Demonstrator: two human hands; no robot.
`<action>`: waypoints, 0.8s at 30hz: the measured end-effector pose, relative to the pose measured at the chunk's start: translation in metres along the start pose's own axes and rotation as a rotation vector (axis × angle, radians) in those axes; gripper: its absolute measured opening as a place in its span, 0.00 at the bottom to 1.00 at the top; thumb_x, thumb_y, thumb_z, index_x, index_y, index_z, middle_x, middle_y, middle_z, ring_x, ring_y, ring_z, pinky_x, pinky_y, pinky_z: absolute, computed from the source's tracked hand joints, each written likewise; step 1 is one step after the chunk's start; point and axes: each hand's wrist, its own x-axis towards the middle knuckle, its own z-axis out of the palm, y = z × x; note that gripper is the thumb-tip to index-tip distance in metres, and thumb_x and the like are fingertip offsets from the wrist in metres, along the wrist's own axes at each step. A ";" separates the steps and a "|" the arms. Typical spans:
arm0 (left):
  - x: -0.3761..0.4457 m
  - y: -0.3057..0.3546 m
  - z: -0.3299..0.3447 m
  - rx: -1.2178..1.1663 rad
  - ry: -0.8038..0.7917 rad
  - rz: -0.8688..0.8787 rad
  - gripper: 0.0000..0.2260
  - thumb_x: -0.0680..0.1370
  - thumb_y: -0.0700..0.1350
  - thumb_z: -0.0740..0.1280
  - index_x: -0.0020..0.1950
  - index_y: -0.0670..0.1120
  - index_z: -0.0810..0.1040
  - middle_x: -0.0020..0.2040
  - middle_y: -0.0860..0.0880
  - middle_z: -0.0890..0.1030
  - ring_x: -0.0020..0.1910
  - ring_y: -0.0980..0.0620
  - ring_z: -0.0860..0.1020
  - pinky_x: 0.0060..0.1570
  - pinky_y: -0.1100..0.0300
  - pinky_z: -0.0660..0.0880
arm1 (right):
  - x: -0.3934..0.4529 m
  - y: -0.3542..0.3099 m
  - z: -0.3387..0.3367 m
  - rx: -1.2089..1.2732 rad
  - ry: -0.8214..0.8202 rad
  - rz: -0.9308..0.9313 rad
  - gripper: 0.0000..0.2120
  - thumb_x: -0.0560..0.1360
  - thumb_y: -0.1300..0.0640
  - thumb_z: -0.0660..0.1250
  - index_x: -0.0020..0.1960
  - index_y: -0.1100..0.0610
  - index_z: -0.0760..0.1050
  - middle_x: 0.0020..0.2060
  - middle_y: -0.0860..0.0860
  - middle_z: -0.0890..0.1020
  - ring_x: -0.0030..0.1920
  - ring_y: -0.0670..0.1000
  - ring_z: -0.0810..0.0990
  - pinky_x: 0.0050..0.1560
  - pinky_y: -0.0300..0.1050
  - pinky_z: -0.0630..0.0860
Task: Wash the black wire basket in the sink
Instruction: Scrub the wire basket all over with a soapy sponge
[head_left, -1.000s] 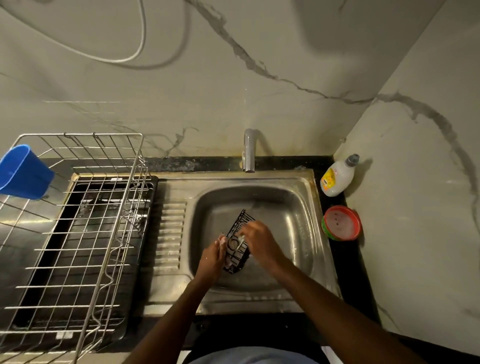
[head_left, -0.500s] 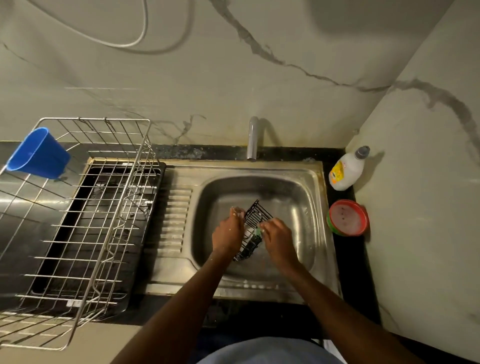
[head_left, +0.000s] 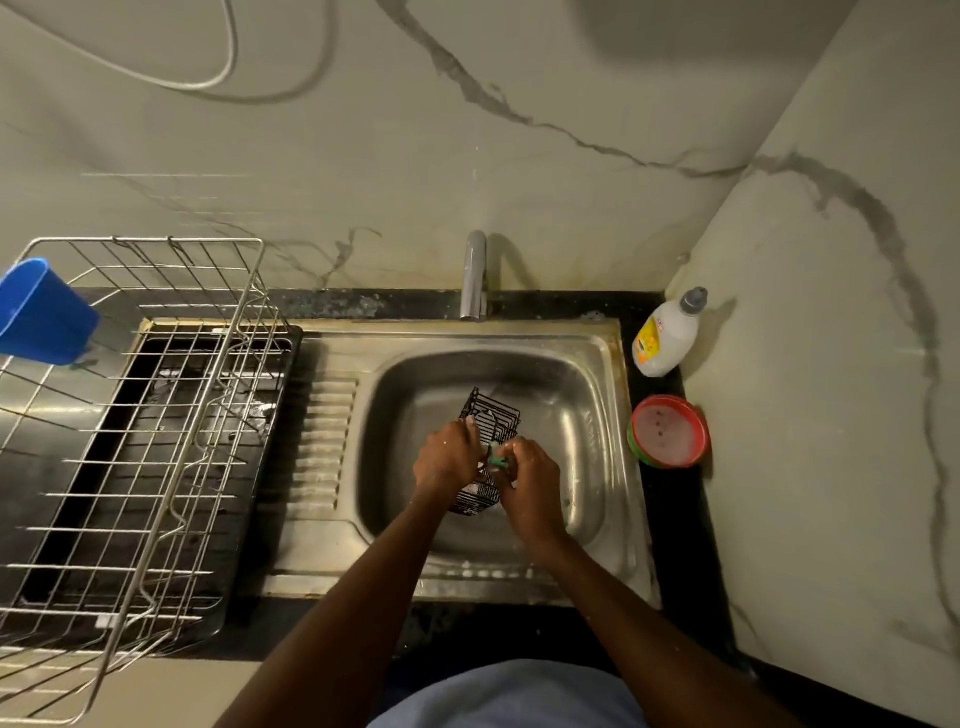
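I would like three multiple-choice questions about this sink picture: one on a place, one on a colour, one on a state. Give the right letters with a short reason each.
1. Where does the soap bottle stand?
A. inside the sink
B. on the counter at the far right corner of the sink
C. in the dish rack

2. What colour is the cup hanging on the dish rack?
A. blue
B. red
C. white

3. What is the left hand doing?
A. resting flat on the counter
B. turning the tap
C. holding the black wire basket

Answers: B, the bottle is beside the sink near the wall; A, the cup is plainly blue; C, its fingers grip the basket while the right hand works on it with a green scrubber.
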 end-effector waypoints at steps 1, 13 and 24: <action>0.000 0.001 0.001 -0.025 0.032 -0.012 0.27 0.86 0.63 0.50 0.57 0.46 0.82 0.56 0.38 0.84 0.57 0.34 0.82 0.57 0.45 0.78 | 0.000 0.000 0.000 0.002 0.008 0.008 0.13 0.69 0.65 0.76 0.50 0.53 0.79 0.45 0.47 0.81 0.44 0.44 0.79 0.46 0.42 0.79; 0.001 -0.030 -0.001 -0.115 0.201 -0.012 0.33 0.83 0.69 0.47 0.41 0.46 0.77 0.44 0.37 0.83 0.45 0.34 0.82 0.46 0.44 0.80 | 0.050 -0.002 -0.018 -0.112 -0.028 -0.069 0.02 0.73 0.62 0.76 0.46 0.59 0.84 0.40 0.51 0.82 0.39 0.42 0.74 0.41 0.21 0.66; 0.007 -0.036 0.000 -0.058 0.191 -0.004 0.38 0.80 0.75 0.42 0.42 0.45 0.76 0.42 0.40 0.83 0.42 0.37 0.83 0.46 0.40 0.82 | 0.007 -0.010 0.018 -0.146 -0.257 -0.160 0.02 0.76 0.63 0.72 0.46 0.61 0.83 0.44 0.55 0.80 0.43 0.51 0.78 0.44 0.43 0.77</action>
